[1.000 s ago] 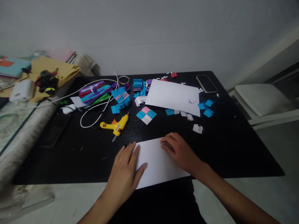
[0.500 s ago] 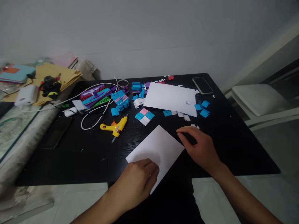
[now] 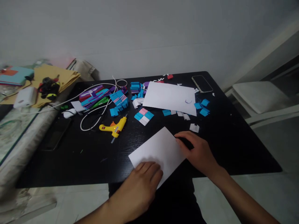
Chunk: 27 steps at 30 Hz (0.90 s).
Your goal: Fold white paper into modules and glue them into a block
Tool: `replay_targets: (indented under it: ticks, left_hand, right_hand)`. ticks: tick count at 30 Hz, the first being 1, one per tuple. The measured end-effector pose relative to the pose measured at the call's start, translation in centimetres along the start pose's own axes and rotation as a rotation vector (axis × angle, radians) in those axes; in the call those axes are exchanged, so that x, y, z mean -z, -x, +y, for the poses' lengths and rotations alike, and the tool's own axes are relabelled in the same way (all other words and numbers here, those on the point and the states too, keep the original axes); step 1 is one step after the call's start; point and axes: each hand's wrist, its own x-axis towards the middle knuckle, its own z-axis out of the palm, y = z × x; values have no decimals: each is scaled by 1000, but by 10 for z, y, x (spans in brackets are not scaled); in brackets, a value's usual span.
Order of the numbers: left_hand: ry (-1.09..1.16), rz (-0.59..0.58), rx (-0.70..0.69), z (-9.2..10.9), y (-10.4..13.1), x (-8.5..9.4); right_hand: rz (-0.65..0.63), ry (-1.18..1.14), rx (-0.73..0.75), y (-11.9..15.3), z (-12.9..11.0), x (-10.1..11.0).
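A sheet of white paper (image 3: 161,149) lies slanted across the front edge of the black table. My left hand (image 3: 142,183) is closed on its lower left part, fingers together on top and the thumb mostly hidden. At the paper's upper right edge, my right hand (image 3: 196,152) makes a pinch, with thumb and forefinger tips at the edge. Beyond the sheet sits a square of folded pink, blue and white paper (image 3: 144,116). A small white folded piece (image 3: 194,128) lies just past my right hand.
A yellow glue gun (image 3: 114,127) lies left of the paper, near a white cable (image 3: 81,124) and stacks of coloured strips (image 3: 98,98). Another white sheet (image 3: 169,96) covers folded pieces at the back. Phones lie at back right (image 3: 202,84) and left (image 3: 56,133).
The paper has shifted slightly right and turned a little. My right hand has come down to the paper's edge, uncovering the small white piece behind it. My left hand moved slightly right with the sheet.
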Motion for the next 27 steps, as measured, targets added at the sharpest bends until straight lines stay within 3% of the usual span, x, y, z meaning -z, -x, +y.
replay_targets:
  ticks: [2, 4, 7, 9, 11, 12, 14, 18, 24, 27]
  left_hand:
    - [126, -4, 63, -7, 4, 14]
    - [285, 66, 124, -12, 10, 28]
    - [528, 379, 232, -15, 19, 41]
    - [675, 656, 431, -14, 22, 40]
    - [863, 841, 653, -13, 22, 33]
    - [972, 871, 732, -13, 20, 27]
    - [1169, 845, 803, -15, 16, 14]
    - [1230, 676, 759, -24, 9, -4]
    - [1124, 739, 734, -36, 0, -8]
    - [1153, 754, 754, -38, -5, -8]
  right_hand:
    - [-24, -51, -32, -2, 0, 4]
    - [-17, -124, -113, -6, 2, 9]
    - [67, -353, -331, -14, 7, 16]
    - [79, -609, -462, -18, 9, 19]
    - [-19, -863, -507, -19, 6, 20]
    - [-91, -955, -505, -19, 4, 20]
    - [-201, -1001, -499, -17, -3, 19]
    - [-175, -727, -563, -16, -15, 17]
    - [-239, -565, -476, -20, -20, 13]
    - [-269, -632, -484, -19, -19, 15]
